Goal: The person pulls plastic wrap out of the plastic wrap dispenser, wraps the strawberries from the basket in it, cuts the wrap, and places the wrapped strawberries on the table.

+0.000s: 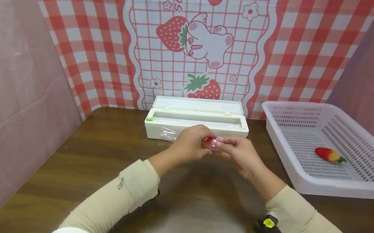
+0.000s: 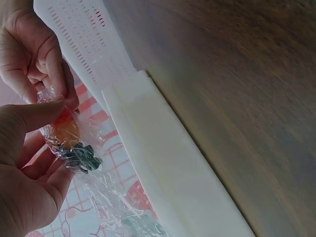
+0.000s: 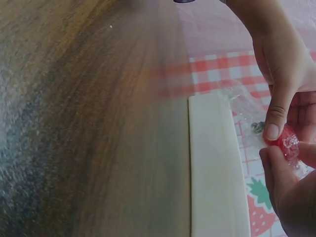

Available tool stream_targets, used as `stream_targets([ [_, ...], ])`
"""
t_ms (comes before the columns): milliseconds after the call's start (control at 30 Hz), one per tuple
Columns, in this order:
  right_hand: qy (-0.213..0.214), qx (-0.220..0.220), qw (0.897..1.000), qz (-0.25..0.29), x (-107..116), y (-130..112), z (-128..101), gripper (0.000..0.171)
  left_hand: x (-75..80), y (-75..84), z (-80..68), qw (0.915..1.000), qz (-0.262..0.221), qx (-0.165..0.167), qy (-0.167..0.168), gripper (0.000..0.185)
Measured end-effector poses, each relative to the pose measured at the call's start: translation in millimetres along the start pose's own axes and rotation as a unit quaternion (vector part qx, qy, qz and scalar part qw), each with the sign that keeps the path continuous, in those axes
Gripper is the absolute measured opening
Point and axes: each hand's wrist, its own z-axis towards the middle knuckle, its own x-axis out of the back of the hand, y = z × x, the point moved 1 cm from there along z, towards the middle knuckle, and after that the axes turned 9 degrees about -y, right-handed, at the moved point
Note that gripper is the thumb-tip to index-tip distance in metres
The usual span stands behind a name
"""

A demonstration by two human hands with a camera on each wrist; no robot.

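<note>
A red and yellow strawberry (image 1: 211, 143) with green leaves, loosely wrapped in clear plastic film (image 2: 111, 197), is held up between both hands in front of the white box. My left hand (image 1: 188, 143) grips it near the leafy end, thumb across the fruit. At the red tip, my right hand (image 1: 243, 157) pinches the film-covered fruit between thumb and fingers. Loose film trails past the leaves in the left wrist view. Close behind the hands stands the long white film box (image 1: 196, 128), its lid raised.
On the right stands a white perforated basket (image 1: 278, 150) with another red and yellow strawberry (image 1: 329, 154) lying in it. A strawberry-print checked cloth (image 1: 293, 60) hangs behind the brown wooden table (image 1: 99, 151). Pale pink cloth hangs at both sides.
</note>
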Motion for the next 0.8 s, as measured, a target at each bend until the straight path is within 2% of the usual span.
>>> stream_targets([
  [100,0.009,-0.001,1.000,0.009,-1,1,-1,0.037,1.5,-1.0,-0.7,1.0000,-0.002,0.001,-0.008,0.039],
  [167,0.017,0.000,1.000,0.007,0,1,-1,0.038,6.7,-2.1,-2.6,0.9995,0.009,0.025,-0.015,0.045],
  [233,0.028,0.002,1.000,0.000,1,0,-2,0.039,15.9,-2.9,-6.2,0.9972,0.000,0.075,-0.008,0.046],
  [300,0.042,0.006,0.999,-0.009,2,-1,-2,0.040,27.3,-3.8,-11.6,0.9889,-0.041,0.142,0.010,0.041],
  [367,0.057,0.011,0.998,-0.011,5,-3,-3,0.040,36.6,-4.4,-17.6,0.9713,-0.124,0.201,0.029,0.031],
  [433,0.069,0.013,0.997,-0.010,7,-5,-4,0.037,40.6,-5.2,-23.5,0.9432,-0.224,0.243,0.034,0.024],
  [567,0.072,0.020,0.997,-0.006,8,-6,-5,0.032,33.2,-6.8,-32.5,0.8794,-0.383,0.283,0.011,0.027],
  [633,0.071,0.020,0.997,-0.021,8,-6,-6,0.031,27.2,-7.3,-35.2,0.8547,-0.429,0.292,0.011,0.031],
  [700,0.072,0.018,0.996,-0.040,8,-5,-7,0.030,22.8,-7.0,-36.4,0.8398,-0.453,0.298,0.020,0.035],
  [800,0.072,0.015,0.996,-0.058,6,-4,-8,0.026,19.4,-7.5,-37.2,0.8296,-0.461,0.313,0.030,0.042],
])
